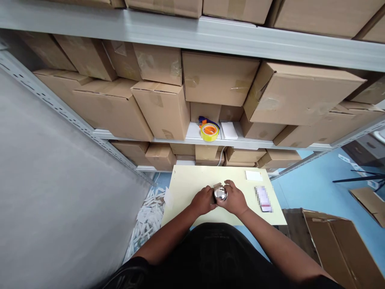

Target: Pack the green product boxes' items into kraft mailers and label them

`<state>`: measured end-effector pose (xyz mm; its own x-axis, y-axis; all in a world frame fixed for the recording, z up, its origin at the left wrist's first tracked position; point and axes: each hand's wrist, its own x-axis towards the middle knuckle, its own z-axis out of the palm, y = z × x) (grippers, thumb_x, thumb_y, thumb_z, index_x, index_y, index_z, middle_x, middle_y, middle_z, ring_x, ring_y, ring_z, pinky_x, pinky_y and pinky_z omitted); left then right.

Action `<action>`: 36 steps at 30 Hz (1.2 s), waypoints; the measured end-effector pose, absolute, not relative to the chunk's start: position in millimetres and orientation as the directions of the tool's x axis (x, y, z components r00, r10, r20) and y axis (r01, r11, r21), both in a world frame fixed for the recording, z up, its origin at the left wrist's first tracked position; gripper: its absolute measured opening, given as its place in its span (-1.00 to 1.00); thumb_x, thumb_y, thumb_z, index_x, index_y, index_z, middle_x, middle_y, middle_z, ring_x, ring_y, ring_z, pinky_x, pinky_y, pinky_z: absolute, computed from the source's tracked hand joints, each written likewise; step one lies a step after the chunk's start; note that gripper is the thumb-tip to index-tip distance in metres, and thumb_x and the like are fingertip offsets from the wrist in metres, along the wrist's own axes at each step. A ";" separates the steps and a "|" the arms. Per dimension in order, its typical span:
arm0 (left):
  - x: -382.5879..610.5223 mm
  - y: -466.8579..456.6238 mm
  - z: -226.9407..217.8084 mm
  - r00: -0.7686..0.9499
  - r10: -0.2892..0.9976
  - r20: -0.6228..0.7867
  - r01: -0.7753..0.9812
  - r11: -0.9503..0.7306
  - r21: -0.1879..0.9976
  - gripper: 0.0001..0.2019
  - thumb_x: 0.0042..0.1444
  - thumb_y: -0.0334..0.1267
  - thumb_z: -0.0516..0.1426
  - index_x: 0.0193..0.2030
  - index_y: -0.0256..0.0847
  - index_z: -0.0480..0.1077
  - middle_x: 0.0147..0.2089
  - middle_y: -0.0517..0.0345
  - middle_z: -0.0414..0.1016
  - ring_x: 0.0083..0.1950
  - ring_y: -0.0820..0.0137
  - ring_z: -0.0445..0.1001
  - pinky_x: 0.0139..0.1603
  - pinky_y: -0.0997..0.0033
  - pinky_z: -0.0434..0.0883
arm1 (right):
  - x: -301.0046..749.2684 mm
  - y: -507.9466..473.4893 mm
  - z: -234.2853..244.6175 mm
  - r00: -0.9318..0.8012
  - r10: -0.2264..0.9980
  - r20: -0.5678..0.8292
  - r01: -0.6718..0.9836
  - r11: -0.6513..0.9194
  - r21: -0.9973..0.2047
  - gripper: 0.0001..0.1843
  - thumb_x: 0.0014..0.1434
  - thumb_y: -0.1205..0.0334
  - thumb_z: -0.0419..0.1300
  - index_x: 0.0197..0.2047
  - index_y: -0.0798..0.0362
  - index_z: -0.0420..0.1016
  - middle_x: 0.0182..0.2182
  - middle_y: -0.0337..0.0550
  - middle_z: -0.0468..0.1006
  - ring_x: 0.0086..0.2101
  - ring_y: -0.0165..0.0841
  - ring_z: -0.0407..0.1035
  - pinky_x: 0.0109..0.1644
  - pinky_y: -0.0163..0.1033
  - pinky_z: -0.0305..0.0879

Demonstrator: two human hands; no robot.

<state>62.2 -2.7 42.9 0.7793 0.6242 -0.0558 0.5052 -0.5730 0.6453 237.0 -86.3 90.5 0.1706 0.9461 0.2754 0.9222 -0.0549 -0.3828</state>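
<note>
Over the pale yellow tabletop [192,176], my two hands meet in front of my body. My right hand [236,199] is closed around the side of a shiny silver round object [220,193] with a mirror-like, domed face; its exact kind cannot be made out. Against its other side, my left hand [204,200] is closed, with a dark edge and a bit of brown showing between its fingers and the silver object. What the left fingers grip there is mostly hidden.
A phone [263,199] and a small white box [254,176] lie on the table's right. Behind, shelves hold cardboard boxes [162,110] and a yellow tape roll [209,132]. White paper scraps [147,216] cover the floor at left; an open carton [339,241] stands at right.
</note>
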 end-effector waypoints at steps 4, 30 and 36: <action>70.5 3.1 47.7 0.738 0.671 -0.072 0.529 -0.508 0.679 -0.44 -0.05 -0.11 0.39 0.11 -0.17 0.42 0.08 -0.08 0.42 0.08 0.03 0.43 0.06 0.15 0.39 | 246.9 -73.7 132.7 0.231 0.934 0.272 0.867 -0.071 -0.493 -0.65 -0.08 0.08 0.34 -0.21 0.03 0.51 0.02 0.07 0.54 -0.18 -0.15 0.54 -0.12 -0.11 0.49; 77.1 -35.5 113.5 0.853 0.508 -0.116 -0.219 0.551 0.805 -0.28 0.06 0.10 0.35 0.27 -0.21 0.30 0.10 -0.19 0.50 -0.04 0.06 0.60 -0.01 0.02 0.48 | 257.1 -70.6 181.9 0.059 0.981 -0.185 -0.211 -0.168 -0.963 -0.50 0.12 -0.08 0.34 0.06 -0.03 0.48 -0.34 -0.20 0.56 -0.42 -0.29 0.39 -0.41 -0.23 0.28; 80.0 -43.3 123.2 0.710 0.692 -0.128 -0.261 0.428 0.865 -0.28 0.00 -0.03 0.43 0.24 -0.15 0.28 0.15 -0.09 0.47 0.10 0.12 0.52 -0.06 0.25 0.50 | 249.8 -69.2 171.6 0.377 0.918 -0.124 -0.209 -0.046 -0.977 -0.36 -0.06 -0.09 0.49 0.02 -0.06 0.38 -0.18 -0.16 0.60 -0.21 -0.21 0.46 -0.22 -0.19 0.40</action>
<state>80.0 -43.3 123.2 0.7102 0.6922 -0.1282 -0.2613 0.4283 0.8651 249.8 -69.2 171.6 0.3770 0.9179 -0.1239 -0.2085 -0.0462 -0.9769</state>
